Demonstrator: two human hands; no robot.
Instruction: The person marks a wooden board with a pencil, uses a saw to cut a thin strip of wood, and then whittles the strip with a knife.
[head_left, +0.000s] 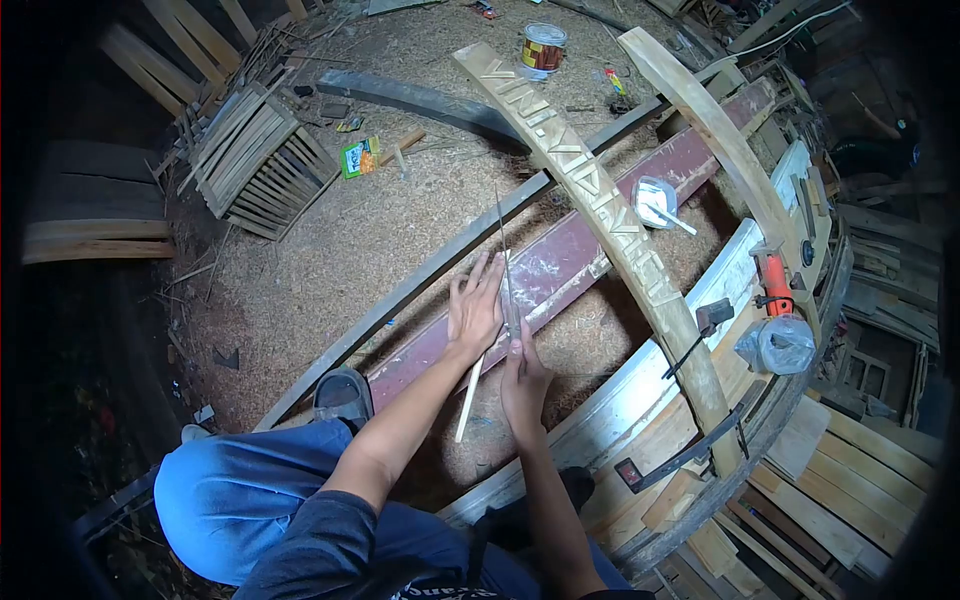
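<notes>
My left hand [474,312] lies over a thin pale wood strip [468,402] on the dark red beam [545,262], its fingers pointing forward. Just to its right, my right hand [524,375] is wrapped round the lower end of a long thin saw-like blade [504,240], which points away from me. The strip's near end sticks out below my left hand. Right of both hands, a long wooden board [600,205] with small wood pieces on it crosses the beam.
A white tub [655,202] with a stick stands right of the board. An orange power tool [776,283] and a plastic bag [783,345] are at the right. A stack of slats [245,155] and a tin can [543,47] stand farther off. A person's arm [880,125] shows far right.
</notes>
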